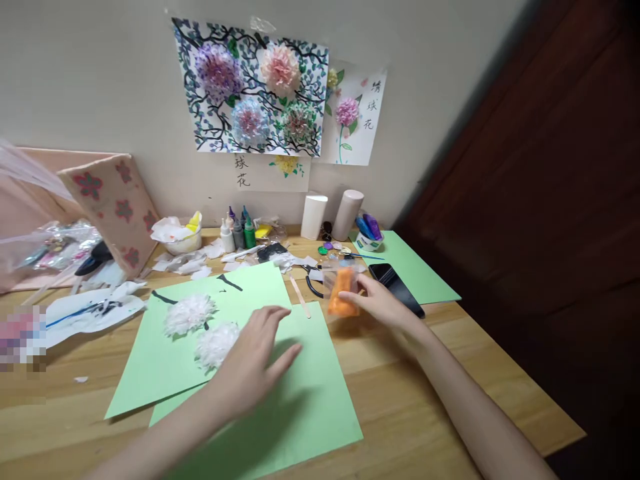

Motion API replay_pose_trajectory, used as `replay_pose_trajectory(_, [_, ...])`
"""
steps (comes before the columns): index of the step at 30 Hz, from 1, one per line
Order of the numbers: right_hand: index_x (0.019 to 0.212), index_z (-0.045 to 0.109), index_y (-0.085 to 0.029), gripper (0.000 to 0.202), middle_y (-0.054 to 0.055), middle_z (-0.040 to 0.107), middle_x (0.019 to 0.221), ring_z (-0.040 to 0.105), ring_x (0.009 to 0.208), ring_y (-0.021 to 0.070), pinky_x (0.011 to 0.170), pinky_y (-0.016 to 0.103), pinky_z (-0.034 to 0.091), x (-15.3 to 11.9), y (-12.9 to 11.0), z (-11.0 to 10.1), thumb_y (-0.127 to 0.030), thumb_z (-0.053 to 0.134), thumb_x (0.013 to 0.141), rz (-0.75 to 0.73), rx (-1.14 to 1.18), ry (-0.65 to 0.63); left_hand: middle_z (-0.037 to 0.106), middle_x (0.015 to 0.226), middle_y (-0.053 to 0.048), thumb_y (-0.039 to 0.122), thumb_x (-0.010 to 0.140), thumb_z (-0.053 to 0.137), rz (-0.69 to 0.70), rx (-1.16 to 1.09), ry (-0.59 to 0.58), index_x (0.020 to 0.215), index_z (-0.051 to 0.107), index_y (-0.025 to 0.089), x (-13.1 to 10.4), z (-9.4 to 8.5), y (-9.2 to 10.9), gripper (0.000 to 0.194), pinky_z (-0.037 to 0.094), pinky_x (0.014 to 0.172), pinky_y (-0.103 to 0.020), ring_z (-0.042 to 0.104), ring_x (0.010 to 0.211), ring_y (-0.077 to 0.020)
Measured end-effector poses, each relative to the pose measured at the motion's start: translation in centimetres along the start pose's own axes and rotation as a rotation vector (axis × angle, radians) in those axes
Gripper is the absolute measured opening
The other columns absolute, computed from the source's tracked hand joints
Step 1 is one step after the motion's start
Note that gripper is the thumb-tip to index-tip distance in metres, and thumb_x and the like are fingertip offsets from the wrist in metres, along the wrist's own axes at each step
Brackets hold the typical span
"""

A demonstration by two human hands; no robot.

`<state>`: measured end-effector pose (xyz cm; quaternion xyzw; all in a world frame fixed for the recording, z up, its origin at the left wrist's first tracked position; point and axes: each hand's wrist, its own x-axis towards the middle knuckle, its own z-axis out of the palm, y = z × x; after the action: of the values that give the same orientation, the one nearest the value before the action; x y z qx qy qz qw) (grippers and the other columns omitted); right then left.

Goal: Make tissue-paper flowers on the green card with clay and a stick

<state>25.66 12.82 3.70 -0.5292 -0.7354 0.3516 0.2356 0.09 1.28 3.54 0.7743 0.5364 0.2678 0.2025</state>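
My right hand (373,298) grips a small clear zip bag of orange clay-like material (343,293), raised a little above the wooden table. Fingers apart and holding nothing, my left hand (260,350) hovers over green paper sheets (320,393). Two fluffy white paper flowers lie on the upper green sheet (150,367): one flower (190,313) is in full view, while the left hand partly covers the other flower (215,343). Black painted branch strokes (230,283) show on that sheet. A wooden craft stick (300,297) lies between the sheet and the bag.
Behind the bag are black-handled scissors (314,287); a black phone (396,288) lies to its right. Several paint bottles (238,233), paper scraps (187,262) and a white bowl (180,240) line the back. A flowered pink box (117,207) stands left. Flower artwork (253,143) hangs on the wall.
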Motion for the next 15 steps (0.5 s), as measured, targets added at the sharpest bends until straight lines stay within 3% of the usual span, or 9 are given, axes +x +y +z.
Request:
replay_pose_trajectory(3, [0.095,0.061,-0.018,0.029,0.004,0.064,0.089,0.059,0.084,0.019,0.075,0.031,0.048,-0.3,-3.8,1.5,-0.042,0.058,0.08,-0.19,0.23,-0.189,0.052,0.128,-0.01,0.043,0.081,0.059,-0.047,-0.48,-0.101,0.126,0.045,0.021,3.7,-0.4,2.3,0.052,0.04,0.098,-0.039,0.048,0.117,-0.0254])
replay_pose_trajectory(5, [0.098,0.063,-0.019,0.023,0.004,0.065,0.091,0.06,0.082,0.0178,0.074,0.03,0.049,-0.2,-6.4,2.2,-0.035,0.054,0.083,-0.276,0.253,-0.305,0.061,0.11,-0.01,0.045,0.08,0.059,-0.06,-0.769,-0.191,0.118,0.051,0.017,5.6,-1.0,2.7,0.048,0.046,0.086,-0.035,0.057,0.101,-0.0232])
replay_pose_trajectory(7, [0.1,0.063,-0.02,0.023,0.003,0.066,0.088,0.061,0.075,0.0164,0.066,0.028,0.049,0.2,-8.8,2.6,-0.03,0.049,0.085,-0.312,0.19,-0.327,0.063,0.098,-0.008,0.045,0.082,0.056,-0.098,-0.935,-0.175,0.111,0.056,0.015,6.7,-1.8,2.2,0.042,0.047,0.077,-0.032,0.06,0.088,-0.0202])
replay_pose_trajectory(9, [0.094,0.065,-0.02,0.02,0.003,0.067,0.084,0.061,0.072,0.0163,0.064,0.027,0.048,1.0,-10.8,2.9,-0.029,0.05,0.085,-0.354,0.06,-0.252,0.064,0.099,-0.007,0.04,0.082,0.056,-0.121,-1.008,-0.108,0.104,0.059,0.015,7.1,-3.2,1.1,0.033,0.045,0.08,-0.031,0.059,0.09,-0.0189])
replay_pose_trajectory(11, [0.087,0.065,-0.019,0.016,0.004,0.067,0.083,0.061,0.073,0.0174,0.065,0.028,0.048,1.9,-12.7,3.4,-0.031,0.057,0.082,-0.418,-0.067,-0.041,0.064,0.102,-0.007,0.031,0.078,0.059,-0.144,-1.007,-0.025,0.1,0.061,0.015,7.0,-5.3,-0.3,0.028,0.041,0.088,-0.031,0.058,0.096,-0.0189])
replay_pose_trajectory(13, [0.093,0.062,-0.019,0.02,0.005,0.066,0.089,0.061,0.077,0.0187,0.066,0.029,0.048,2.9,-14.4,4.1,-0.032,0.064,0.078,-0.519,-0.107,0.237,0.065,0.098,-0.007,0.03,0.077,0.06,-0.175,-1.007,0.017,0.11,0.057,0.015,6.5,-7.8,-1.6,0.036,0.043,0.086,-0.033,0.06,0.089,-0.0184])
replay_pose_trajectory(15, [0.102,0.058,-0.02,0.024,0.006,0.064,0.098,0.061,0.084,0.0195,0.071,0.031,0.049,3.8,-15.8,5.0,-0.028,0.064,0.08,-0.676,-0.106,0.36,0.065,0.095,-0.007,0.032,0.078,0.061,-0.171,-0.9,0.026,0.113,0.055,0.015,5.9,-10.2,-2.7,0.039,0.042,0.086,-0.033,0.06,0.088,-0.017])
